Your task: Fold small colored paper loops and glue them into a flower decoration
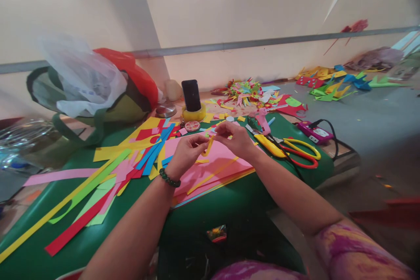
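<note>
Both my hands are raised close together over a stack of pink paper sheets (216,168). My left hand (188,151), with a green bead bracelet (169,178) at the wrist, pinches a narrow yellow paper strip (208,146). At the strip's upper end, the fingertips of my right hand (236,138) are pinched together; whether they grip the strip or a tiny scrap is too small to make out. Other thin yellow strips lie on the pink sheets below. Right of my hands are a yellow cutter (271,145), scissors (303,153) with red and yellow handles and a pink glue gun (263,121).
Coloured paper strips (98,197) spread over the green tabletop at left. A phone (191,95) stands in a tape roll (194,113) at the back. Behind left sits a bag (131,100). A purple power strip (313,132) and folded paper pieces (334,89) lie right.
</note>
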`<state>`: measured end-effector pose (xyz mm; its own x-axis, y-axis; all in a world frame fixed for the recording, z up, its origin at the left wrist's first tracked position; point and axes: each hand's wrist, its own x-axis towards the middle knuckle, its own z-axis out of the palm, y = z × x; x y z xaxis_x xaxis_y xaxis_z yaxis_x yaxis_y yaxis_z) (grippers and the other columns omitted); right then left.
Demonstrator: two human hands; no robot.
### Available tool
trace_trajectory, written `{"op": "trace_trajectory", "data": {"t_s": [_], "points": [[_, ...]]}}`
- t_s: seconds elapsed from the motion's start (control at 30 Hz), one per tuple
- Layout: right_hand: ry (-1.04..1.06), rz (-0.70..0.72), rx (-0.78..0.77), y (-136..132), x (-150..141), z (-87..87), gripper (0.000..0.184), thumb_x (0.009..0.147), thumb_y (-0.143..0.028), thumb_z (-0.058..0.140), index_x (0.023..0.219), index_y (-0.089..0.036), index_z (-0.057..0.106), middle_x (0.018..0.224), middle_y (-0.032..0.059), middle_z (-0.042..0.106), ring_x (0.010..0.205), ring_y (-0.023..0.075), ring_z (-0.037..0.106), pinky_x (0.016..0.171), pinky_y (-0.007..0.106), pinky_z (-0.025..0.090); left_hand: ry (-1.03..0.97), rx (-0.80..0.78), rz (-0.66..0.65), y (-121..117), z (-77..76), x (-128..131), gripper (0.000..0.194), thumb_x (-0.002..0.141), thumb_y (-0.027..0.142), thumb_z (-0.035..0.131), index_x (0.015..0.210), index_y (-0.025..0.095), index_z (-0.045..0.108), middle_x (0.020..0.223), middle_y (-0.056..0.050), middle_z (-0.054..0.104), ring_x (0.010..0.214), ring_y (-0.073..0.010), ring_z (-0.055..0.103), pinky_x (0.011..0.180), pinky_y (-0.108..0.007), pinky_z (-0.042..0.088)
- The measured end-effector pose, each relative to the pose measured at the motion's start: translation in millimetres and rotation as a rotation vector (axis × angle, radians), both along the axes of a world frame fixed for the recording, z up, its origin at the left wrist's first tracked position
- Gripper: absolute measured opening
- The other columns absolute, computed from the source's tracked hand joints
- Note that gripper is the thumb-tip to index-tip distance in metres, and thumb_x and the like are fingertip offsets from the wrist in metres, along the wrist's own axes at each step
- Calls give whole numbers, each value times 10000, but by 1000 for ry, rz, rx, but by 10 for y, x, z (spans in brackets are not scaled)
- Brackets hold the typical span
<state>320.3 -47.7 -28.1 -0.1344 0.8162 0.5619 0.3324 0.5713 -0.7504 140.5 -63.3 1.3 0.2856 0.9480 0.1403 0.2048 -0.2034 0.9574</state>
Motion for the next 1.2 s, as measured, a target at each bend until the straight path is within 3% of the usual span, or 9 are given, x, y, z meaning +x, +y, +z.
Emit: {"op": "trace_trajectory", "data": {"t_s": [0.7,0.9,1.03,1.2], "points": [[11,13,-63,3,-4,31,195,755,-365,691,799,-200,597,733,3,635,637,127,559,608,276,473,-50,-70,-35,13,-9,-11,264,595,334,685,785,150,692,646,7,615,575,-107,525,552,-242,445],[203,68,-198,30,29,79,319,720,-472,719,799,-191,590,741,3,631,652,123,578,611,273,476,-65,-102,-51,8,8,-23,255,590,344,709,754,149,690,639,6,606,574,-98,505,557,-237,425],[282,177,-369,17,34,105,349,642,-389,783,855,-191,591,738,-4,657,698,138,634,649,281,498,-61,-93,-65,12,3,-24,267,593,366,724,754,154,693,647,-1,615,574,-102,510,544,-236,423],[287,173,-426,-7,16,124,358,610,-324,790,874,-188,590,675,-26,651,647,126,623,630,275,485,-62,-87,-77,10,-10,-11,263,598,366,731,742,152,682,641,3,617,570,-102,516,541,-233,436]]}}
